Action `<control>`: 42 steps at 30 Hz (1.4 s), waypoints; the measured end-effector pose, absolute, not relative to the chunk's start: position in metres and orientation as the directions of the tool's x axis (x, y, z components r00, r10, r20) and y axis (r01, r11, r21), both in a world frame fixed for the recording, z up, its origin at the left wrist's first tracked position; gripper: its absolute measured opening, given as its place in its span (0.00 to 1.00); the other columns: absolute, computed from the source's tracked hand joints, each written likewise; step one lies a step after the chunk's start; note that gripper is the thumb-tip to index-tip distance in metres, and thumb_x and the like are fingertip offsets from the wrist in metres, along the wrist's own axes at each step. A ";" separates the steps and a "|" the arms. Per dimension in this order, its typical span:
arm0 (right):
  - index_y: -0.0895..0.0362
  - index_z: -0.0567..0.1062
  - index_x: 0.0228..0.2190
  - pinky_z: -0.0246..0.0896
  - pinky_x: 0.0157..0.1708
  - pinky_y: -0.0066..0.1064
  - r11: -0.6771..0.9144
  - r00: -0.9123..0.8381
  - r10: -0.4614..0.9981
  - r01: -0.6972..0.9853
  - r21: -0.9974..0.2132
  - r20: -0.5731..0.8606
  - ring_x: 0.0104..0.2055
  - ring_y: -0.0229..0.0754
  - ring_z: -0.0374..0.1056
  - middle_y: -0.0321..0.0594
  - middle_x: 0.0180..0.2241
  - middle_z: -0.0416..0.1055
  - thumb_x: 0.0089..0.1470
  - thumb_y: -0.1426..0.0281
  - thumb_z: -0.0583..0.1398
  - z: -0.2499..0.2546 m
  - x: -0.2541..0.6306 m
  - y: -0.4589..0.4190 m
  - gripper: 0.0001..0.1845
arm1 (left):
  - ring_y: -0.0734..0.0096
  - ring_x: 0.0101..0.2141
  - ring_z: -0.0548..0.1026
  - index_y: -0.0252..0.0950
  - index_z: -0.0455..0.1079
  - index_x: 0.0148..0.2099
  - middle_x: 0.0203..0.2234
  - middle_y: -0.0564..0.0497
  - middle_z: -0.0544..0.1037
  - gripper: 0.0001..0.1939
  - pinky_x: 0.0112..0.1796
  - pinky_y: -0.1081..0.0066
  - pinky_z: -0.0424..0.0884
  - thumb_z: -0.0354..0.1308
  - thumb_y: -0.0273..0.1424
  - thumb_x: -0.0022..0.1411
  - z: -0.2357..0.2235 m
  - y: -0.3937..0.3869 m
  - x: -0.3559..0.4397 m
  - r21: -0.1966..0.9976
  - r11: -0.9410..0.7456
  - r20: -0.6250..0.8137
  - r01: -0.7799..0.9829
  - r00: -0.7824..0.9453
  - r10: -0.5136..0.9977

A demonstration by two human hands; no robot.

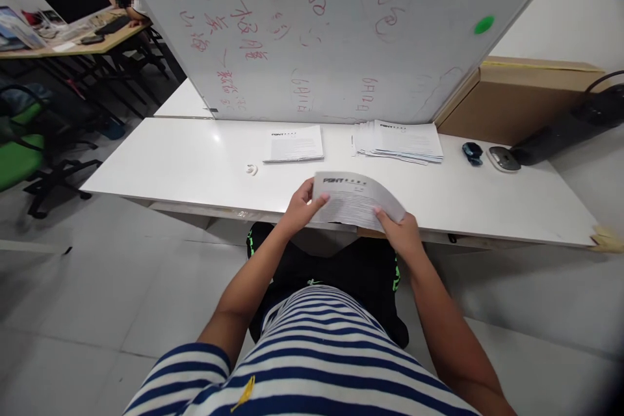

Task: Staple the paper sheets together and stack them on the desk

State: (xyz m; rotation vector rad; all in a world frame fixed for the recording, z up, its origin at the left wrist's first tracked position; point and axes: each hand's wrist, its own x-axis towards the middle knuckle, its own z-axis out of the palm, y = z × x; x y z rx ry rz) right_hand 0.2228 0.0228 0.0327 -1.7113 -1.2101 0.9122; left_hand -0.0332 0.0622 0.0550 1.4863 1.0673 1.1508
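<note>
Between my two hands is a printed paper sheet [353, 198] with a bold heading at its upper left, held above the front edge of the white table. My left hand [305, 208] grips its left side, thumb on top and fingers behind. On the lower right side, my right hand [402, 231] pinches it the same way, and the sheet bows slightly. I cannot tell whether it is one sheet or several. Beyond it lie a neat stack of similar papers [295, 145] and, to the right, a looser, fanned stack [407, 141].
A whiteboard [312, 32] with red writing stands behind the white table [185, 162]. A small white curled item [251, 169] lies left. At the right are a dark blue watch-like item [472, 153], a grey-and-white device [504, 159], a black cylinder [565, 123] and a cardboard box [507, 97].
</note>
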 end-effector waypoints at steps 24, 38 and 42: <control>0.64 0.78 0.39 0.74 0.35 0.36 -0.590 0.199 0.786 -0.039 -0.806 -0.585 0.37 0.51 0.77 0.50 0.37 0.80 0.37 0.74 0.71 0.011 0.314 0.049 0.22 | 0.49 0.69 0.40 0.39 0.52 0.68 0.69 0.44 0.49 0.40 0.64 0.46 0.44 0.25 0.56 0.66 0.030 0.163 0.039 0.370 -0.146 -0.223 0.918 0.240 0.945; 0.60 0.77 0.41 0.75 0.36 0.33 -0.650 0.127 0.745 -0.080 -0.756 -0.655 0.41 0.49 0.77 0.50 0.44 0.78 0.41 0.72 0.71 0.014 0.299 0.014 0.22 | 0.50 0.69 0.40 0.39 0.46 0.70 0.69 0.45 0.51 0.36 0.64 0.46 0.44 0.32 0.53 0.67 0.035 0.163 0.040 0.346 -0.249 -0.174 0.905 0.323 0.930; 0.60 0.77 0.39 0.75 0.36 0.33 -0.652 0.146 0.741 -0.080 -0.754 -0.656 0.43 0.51 0.76 0.50 0.45 0.78 0.41 0.73 0.71 0.016 0.297 0.013 0.19 | 0.49 0.69 0.40 0.38 0.46 0.70 0.69 0.44 0.50 0.37 0.64 0.46 0.44 0.32 0.53 0.67 0.036 0.162 0.039 0.343 -0.263 -0.177 0.902 0.337 0.925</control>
